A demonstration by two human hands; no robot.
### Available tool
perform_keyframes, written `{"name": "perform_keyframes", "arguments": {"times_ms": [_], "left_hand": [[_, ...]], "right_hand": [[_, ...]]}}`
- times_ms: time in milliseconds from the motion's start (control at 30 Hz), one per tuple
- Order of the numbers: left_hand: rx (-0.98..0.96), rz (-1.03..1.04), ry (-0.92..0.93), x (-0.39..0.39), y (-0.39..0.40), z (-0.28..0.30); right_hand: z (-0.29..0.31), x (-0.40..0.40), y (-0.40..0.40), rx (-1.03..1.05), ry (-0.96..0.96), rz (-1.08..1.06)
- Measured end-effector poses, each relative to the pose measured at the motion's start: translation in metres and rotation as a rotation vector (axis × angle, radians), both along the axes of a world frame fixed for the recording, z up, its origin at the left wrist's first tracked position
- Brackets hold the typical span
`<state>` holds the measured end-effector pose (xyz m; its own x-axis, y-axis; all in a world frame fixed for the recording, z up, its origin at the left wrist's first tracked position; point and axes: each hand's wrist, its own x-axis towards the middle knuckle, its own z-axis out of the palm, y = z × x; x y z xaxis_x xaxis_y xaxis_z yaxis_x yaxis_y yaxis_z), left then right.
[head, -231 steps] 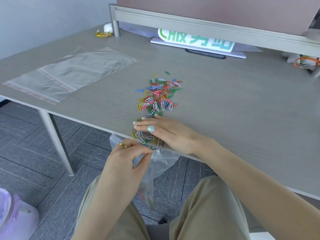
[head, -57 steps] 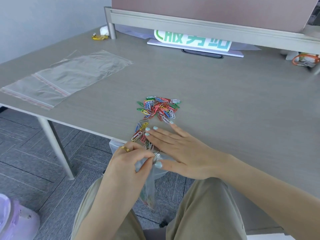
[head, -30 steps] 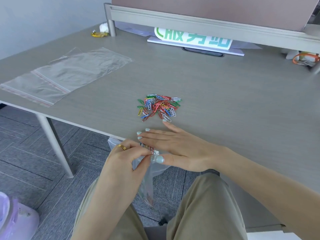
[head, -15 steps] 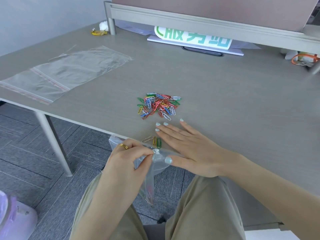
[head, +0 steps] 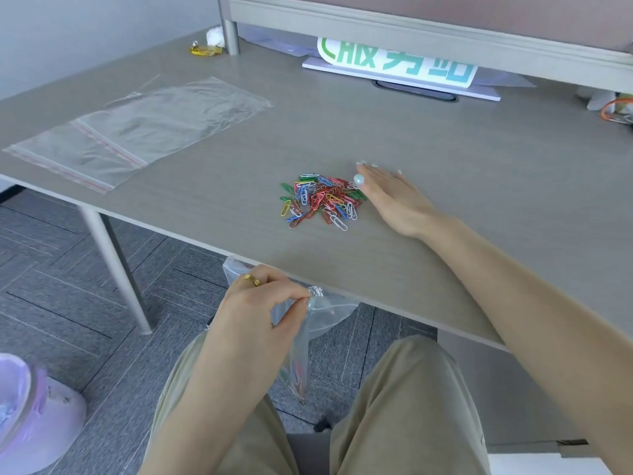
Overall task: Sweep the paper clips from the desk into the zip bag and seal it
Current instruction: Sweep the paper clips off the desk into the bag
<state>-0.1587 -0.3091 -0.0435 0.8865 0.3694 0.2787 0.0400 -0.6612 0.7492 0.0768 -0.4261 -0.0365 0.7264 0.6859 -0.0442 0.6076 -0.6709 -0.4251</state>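
Here, wiry paper clips (head: 320, 200), crinkly zip bag (head: 318, 313)

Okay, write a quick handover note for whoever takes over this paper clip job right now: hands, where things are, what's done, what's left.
Left hand pinches the zip bag open below the desk's near edge.
Right hand lies flat on the desk, at the right edge of the paper clips.
Done: some clips already sit in the bag's bottom.
Left: sweep the remaining pile over the edge into the bag, then seal it.
Spare flat bags lie at far left.
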Motion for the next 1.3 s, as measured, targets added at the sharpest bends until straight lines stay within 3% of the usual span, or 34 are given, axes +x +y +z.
{"name": "perform_keyframes", "arguments": {"times_ms": [233,500,667,767,1000,1300], "left_hand": [[0.006,0.015,0.016,0.003,-0.003,0.000],[0.024,-0.008,0.022,0.002,-0.006,0.002],[-0.001,-0.011,0.002,0.002,-0.008,0.002],[0.002,-0.008,-0.003,0.002,-0.007,0.001],[0.019,-0.014,-0.009,0.003,-0.008,0.001],[0.022,-0.022,-0.024,0.002,-0.005,0.004]], "right_hand": [[-0.004,-0.018,-0.006,-0.014,0.015,0.275],[-0.002,-0.063,-0.014,-0.077,-0.057,0.453],[-0.001,-0.079,-0.021,0.015,-0.004,0.332],[-0.001,-0.083,-0.031,-0.053,-0.039,0.244],[0.002,-0.113,-0.034,-0.199,-0.180,0.326],[-0.002,-0.138,-0.026,-0.169,-0.276,0.385]]}}
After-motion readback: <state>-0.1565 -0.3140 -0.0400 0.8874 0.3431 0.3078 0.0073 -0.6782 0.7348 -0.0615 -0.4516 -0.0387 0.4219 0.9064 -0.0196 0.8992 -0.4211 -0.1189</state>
